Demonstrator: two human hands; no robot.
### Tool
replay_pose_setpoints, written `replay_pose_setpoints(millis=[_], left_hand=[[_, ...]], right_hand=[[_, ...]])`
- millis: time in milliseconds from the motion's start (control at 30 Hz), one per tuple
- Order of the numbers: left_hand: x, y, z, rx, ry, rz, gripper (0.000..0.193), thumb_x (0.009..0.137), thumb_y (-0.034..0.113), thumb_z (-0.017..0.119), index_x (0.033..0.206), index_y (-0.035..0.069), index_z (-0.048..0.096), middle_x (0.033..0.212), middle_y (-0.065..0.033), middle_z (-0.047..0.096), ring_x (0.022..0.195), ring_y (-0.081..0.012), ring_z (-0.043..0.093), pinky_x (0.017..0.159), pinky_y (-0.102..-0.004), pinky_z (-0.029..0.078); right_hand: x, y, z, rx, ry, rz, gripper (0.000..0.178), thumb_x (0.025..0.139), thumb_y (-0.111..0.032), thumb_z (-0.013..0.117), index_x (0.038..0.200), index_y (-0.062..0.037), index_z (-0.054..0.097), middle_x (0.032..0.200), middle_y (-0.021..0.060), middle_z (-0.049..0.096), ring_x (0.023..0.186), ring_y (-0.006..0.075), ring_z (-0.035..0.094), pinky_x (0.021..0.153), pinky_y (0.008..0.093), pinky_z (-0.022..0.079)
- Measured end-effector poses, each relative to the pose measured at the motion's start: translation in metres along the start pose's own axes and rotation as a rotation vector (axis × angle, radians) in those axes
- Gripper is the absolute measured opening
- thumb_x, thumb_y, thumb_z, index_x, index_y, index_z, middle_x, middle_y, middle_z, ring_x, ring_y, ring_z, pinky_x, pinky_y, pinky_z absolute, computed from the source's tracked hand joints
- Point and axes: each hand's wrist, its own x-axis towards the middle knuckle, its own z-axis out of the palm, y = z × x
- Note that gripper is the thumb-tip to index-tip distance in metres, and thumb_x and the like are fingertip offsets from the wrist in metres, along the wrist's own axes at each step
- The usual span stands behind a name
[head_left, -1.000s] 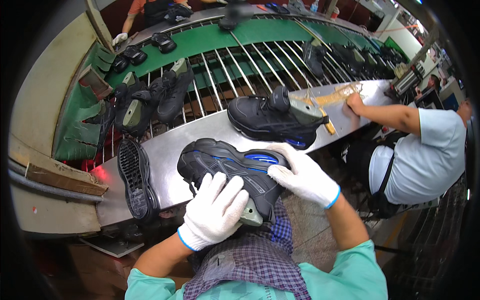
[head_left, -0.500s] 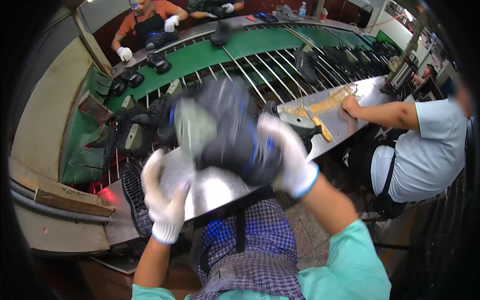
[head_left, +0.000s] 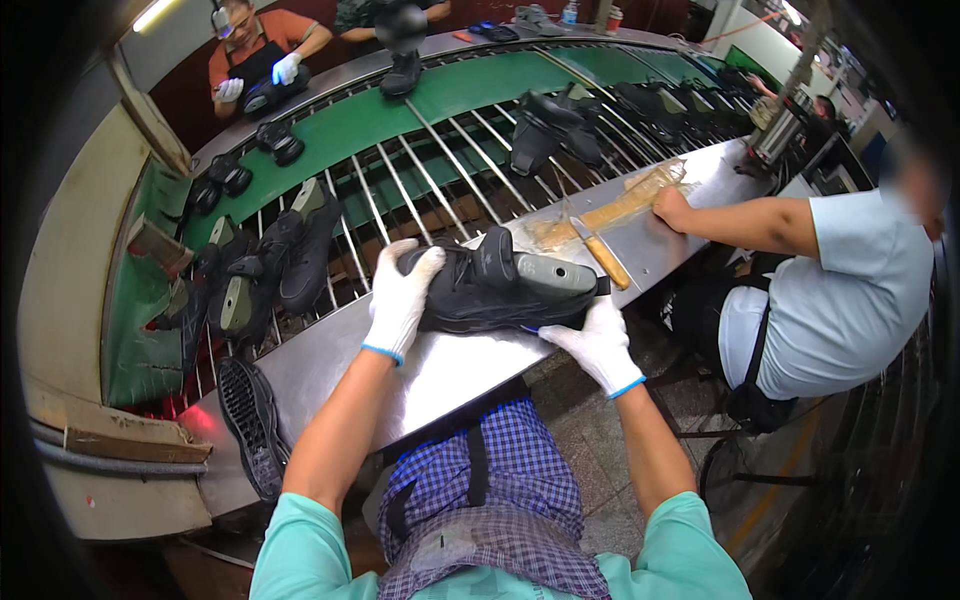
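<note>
A black shoe [head_left: 465, 295] with a grey-green last [head_left: 555, 278] in its opening lies sideways between my hands, over the near metal worktop [head_left: 430, 375]. My white-gloved left hand [head_left: 400, 295] grips the toe end, fingers over the top. At the heel end, my white-gloved right hand [head_left: 598, 345] holds the shoe low, its thumb along the sole edge near a small blue mark. Just beyond the heel lies a knife [head_left: 607, 262] with a yellow handle.
Several black shoes on lasts [head_left: 238, 300] crowd the roller rack at left. Another shoe [head_left: 255, 425] stands sole outward at the worktop's left end. Beyond the metal rollers [head_left: 400, 190] runs a green belt [head_left: 350, 120]. A co-worker's arm [head_left: 745, 225] rests on the worktop at right.
The shoe has come down from a blurred, raised position and now lies level. My left hand, apart from it before, has closed on the toe. Shoes on the rollers have shifted left.
</note>
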Motion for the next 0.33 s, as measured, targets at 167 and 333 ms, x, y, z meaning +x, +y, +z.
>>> replay_pose_setpoints(millis=[167, 333], left_hand=[[-0.045, 0.005, -0.017, -0.791, -0.022, -0.279, 0.046, 0.103, 0.027, 0.074, 0.141, 0.005, 0.06, 0.128, -0.0145, 0.069, 0.115, -0.0242, 0.068, 0.1, -0.0409, 0.059], [-0.027, -0.039, 0.023, -1.46, -0.455, -0.631, 0.038, 0.111, 0.033, 0.062, 0.142, 0.01, 0.061, 0.135, -0.0107, 0.069, 0.119, -0.0302, 0.067, 0.107, -0.0447, 0.056]], right_hand=[[-0.049, -0.026, -0.021, 0.081, 0.11, -0.113, 0.113, 0.064, -0.022, 0.102, 0.155, 0.0007, 0.04, 0.145, 0.0224, 0.059, 0.131, 0.0337, 0.064, 0.11, 0.0431, 0.054], [-0.086, -0.104, -0.068, 0.685, 0.225, -0.551, 0.126, 0.073, -0.024, 0.102, 0.168, -0.0069, 0.021, 0.159, 0.0232, 0.043, 0.144, 0.0344, 0.053, 0.119, 0.0515, 0.048]])
